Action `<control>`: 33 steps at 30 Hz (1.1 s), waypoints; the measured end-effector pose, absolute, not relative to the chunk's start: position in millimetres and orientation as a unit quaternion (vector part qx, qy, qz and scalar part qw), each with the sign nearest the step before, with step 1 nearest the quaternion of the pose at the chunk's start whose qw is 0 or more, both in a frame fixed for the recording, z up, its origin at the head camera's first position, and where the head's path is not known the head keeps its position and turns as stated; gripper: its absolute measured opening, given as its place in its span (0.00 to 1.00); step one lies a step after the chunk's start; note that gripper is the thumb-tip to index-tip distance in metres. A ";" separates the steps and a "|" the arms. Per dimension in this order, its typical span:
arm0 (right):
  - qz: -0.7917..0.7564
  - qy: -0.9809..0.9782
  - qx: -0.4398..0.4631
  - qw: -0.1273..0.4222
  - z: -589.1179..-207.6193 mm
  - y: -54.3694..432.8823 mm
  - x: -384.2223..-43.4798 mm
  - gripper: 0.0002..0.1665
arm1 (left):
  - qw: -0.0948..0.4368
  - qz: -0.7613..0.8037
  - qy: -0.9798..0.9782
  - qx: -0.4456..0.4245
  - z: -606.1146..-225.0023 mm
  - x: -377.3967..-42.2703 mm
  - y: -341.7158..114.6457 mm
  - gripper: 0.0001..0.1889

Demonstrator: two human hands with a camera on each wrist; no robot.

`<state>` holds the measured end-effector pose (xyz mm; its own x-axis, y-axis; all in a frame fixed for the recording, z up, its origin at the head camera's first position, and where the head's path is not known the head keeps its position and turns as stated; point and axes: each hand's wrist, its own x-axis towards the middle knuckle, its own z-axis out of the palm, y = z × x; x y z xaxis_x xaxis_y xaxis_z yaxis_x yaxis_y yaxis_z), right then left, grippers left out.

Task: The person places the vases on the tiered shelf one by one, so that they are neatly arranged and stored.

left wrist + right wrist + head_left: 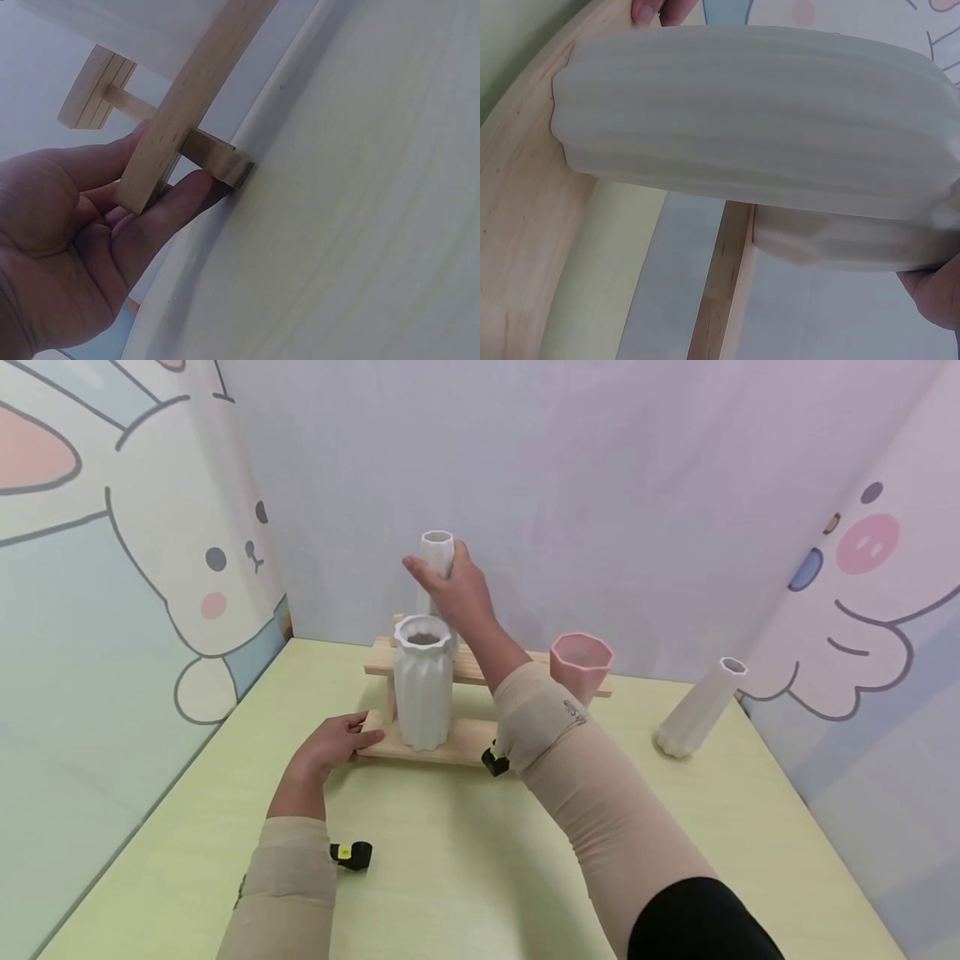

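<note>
A two-tier wooden stand stands toward the back of the table. My left hand grips the left end of its lower board, thumb on one face and fingers on the other. At the upper shelf, my right hand holds a slim white vase upright from the right side, just below its rim. The vase's base is right at the upper board in the right wrist view. In front, a wider white fluted vase stands on the lower board and partly hides the slim one.
A pink faceted pot is at the stand's right, its lower part hidden by my right sleeve. Farther right, another slim white vase stands on the pale yellow table. Printed cartoon cloth encloses the back and sides.
</note>
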<state>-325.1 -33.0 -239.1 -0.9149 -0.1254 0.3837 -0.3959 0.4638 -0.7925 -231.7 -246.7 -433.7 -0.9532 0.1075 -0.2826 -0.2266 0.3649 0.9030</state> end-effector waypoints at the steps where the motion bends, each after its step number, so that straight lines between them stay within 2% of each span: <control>1: 0.493 -0.845 0.155 0.134 -238.8 -32.7 -325.3 0.42 | 0.149 0.563 0.812 -0.036 -433.5 -231.5 -246.7 0.43; 17: 0.537 -0.824 0.145 0.110 -237.4 -16.4 -311.5 0.57 | 0.152 0.569 0.808 -0.029 -430.0 -232.4 -247.0 0.43; 33: 0.581 -0.786 0.184 0.109 -267.7 4.8 -287.8 0.52 | 0.150 0.561 0.814 -0.033 -437.1 -234.7 -252.7 0.45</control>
